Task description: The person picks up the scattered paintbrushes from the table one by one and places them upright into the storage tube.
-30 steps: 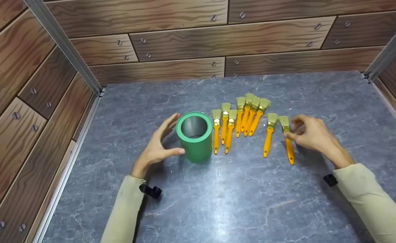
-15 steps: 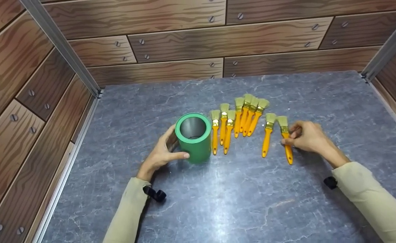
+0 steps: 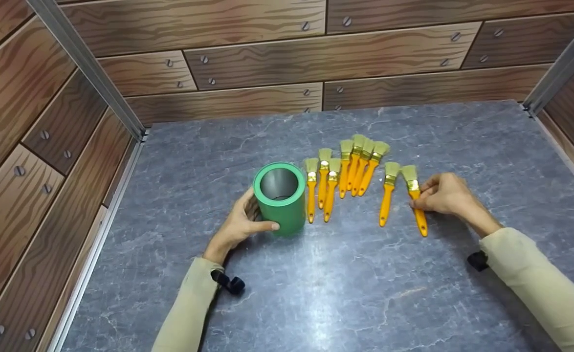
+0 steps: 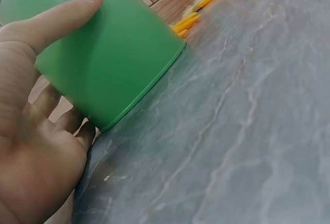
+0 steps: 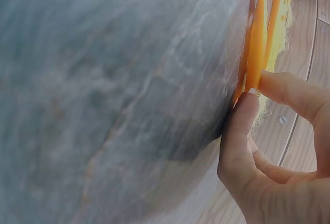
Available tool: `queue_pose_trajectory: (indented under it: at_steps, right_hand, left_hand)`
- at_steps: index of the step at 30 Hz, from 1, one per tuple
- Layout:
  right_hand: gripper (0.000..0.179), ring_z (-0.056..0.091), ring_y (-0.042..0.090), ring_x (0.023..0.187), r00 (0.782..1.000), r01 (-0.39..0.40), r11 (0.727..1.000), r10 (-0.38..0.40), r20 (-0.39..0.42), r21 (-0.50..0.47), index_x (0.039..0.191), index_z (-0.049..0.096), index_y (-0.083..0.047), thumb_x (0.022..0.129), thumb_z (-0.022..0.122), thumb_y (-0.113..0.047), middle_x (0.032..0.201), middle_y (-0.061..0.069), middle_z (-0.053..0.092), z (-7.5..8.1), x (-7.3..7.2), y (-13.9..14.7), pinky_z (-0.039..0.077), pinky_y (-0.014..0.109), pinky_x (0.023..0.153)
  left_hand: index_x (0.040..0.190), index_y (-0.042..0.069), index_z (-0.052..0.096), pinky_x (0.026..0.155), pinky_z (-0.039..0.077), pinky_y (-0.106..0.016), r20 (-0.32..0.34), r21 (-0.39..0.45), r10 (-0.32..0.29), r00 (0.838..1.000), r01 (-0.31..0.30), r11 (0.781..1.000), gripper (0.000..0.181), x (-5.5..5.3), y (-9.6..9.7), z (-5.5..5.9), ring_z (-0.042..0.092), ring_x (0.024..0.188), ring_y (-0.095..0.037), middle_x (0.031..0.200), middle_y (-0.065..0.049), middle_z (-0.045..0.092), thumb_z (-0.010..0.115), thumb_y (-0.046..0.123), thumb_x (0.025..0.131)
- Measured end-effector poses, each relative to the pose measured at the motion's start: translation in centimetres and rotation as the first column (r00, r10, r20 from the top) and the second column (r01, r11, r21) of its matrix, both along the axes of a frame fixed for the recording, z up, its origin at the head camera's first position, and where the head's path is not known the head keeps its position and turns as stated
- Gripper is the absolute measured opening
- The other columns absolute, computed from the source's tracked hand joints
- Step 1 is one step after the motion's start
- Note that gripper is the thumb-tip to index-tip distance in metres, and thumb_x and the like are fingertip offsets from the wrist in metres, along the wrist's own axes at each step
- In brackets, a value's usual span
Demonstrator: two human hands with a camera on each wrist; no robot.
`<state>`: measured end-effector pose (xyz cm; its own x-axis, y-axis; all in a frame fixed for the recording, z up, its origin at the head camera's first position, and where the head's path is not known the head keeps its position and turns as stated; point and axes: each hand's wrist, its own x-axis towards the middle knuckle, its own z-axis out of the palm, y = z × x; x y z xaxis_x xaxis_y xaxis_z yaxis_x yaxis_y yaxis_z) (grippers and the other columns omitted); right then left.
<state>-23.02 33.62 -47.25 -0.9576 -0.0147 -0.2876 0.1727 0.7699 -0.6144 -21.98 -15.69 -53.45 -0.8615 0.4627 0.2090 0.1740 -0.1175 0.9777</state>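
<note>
One left hand (image 3: 235, 222): half curled about the can, thumb on its 7 o'clock flank, fingers round the 9 o'clock side, gripping it.
Can (image 3: 287, 215): upright on the table (image 3: 277, 293), mouth up, long axis vertical; at 2 o'clock from the left hand and touching it.
Three brushes (image 3: 322, 188): flat, the first just beside the can at its 3 o'clock, bristles toward 12.
Four brushes (image 3: 360, 172): bunched at the can's 2 o'clock, bristles fanning from 12 to 1.
Lone brush (image 3: 386, 200): apart from the bunch, at the can's 3 o'clock, between it and the held brush, bristles toward 12.
Held brush (image 3: 419, 215): bristles to 11, handle end to 5; its long axis lies crosswise to the line running to the can, well apart at 9 o'clock. That, I judge, is the relation that counts most. Its bristles nearly meet the lone brush's.
Right hand (image 3: 447, 194): at the held brush's 3 o'clock, thumb and finger closed to a narrow pinch on the handle, near the metal band. It is the nearer hand; the left is far off at 9, by the can.
Lift: cannot tell whether the held brush is off the table.
</note>
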Motion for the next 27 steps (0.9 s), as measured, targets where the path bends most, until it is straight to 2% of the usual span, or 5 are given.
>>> queue_pose_trajectory:
  at_steps: [8,13,20,23,27]
  right_hand:
    - [0.05,0.065,0.012,0.077,1.0,0.003,1.0,-0.003,0.02,-0.026,0.112,0.068,0.005,0.084,0.09,-0.029,0.09,0.004,0.077,0.0,-0.1,0.3,0.054,0.024,0.066]
    - [0.054,0.064,0.012,0.081,1.0,0.001,0.999,0.0,0.025,-0.051,0.12,0.067,0.004,0.086,0.089,-0.032,0.095,0.003,0.076,0.4,0.0,0.6,0.055,0.023,0.068]
    - [0.056,0.072,0.006,0.084,0.999,0.002,0.973,0.006,0.033,-0.229,0.137,0.056,0.008,0.096,0.081,-0.02,0.101,-0.001,0.076,2.6,0.1,-0.1,0.066,0.024,0.08]
    - [0.056,0.074,0.007,0.084,0.999,-0.038,0.969,0.033,-0.023,-0.244,0.141,0.055,0.008,0.1,0.078,-0.021,0.108,0.004,0.078,3.9,0.2,-0.9,0.066,0.026,0.078]
    - [0.046,0.077,0.008,0.085,0.993,-0.077,0.953,0.048,-0.104,-0.292,0.137,0.059,0.008,0.102,0.075,-0.017,0.109,0.008,0.079,5.5,0.4,-2.4,0.068,0.027,0.077]
  left_hand:
    - [0.166,0.021,0.039,0.134,0.031,-0.041,0.017,0.001,0.004,1.0,-0.004,1.0,0.107,-0.1,-0.1,-0.3,0.04,0.157,-0.023,0.166,-0.004,0.047,0.094,-0.003,0.077]
    - [0.166,0.021,0.039,0.134,0.031,-0.039,0.03,-0.007,0.006,1.0,-0.006,1.0,0.107,0.0,-0.1,-0.5,0.039,0.158,-0.023,0.166,-0.004,0.047,0.095,-0.001,0.078]
    - [0.164,0.019,0.044,0.133,0.033,-0.038,0.023,0.016,0.007,1.0,-0.007,1.0,0.1,0.0,0.0,-0.6,0.042,0.156,-0.024,0.164,-0.006,0.05,0.095,0.002,0.079]
    - [0.163,0.019,0.046,0.132,0.035,-0.039,0.017,0.017,0.01,1.0,-0.01,1.0,0.098,0.0,0.0,-0.6,0.044,0.155,-0.024,0.162,-0.006,0.052,0.095,0.002,0.079]
    - [0.163,0.02,0.045,0.131,0.036,-0.039,0.014,0.0,0.012,1.0,-0.012,1.0,0.098,0.1,0.0,-0.7,0.044,0.155,-0.024,0.163,-0.006,0.052,0.094,0.003,0.08]
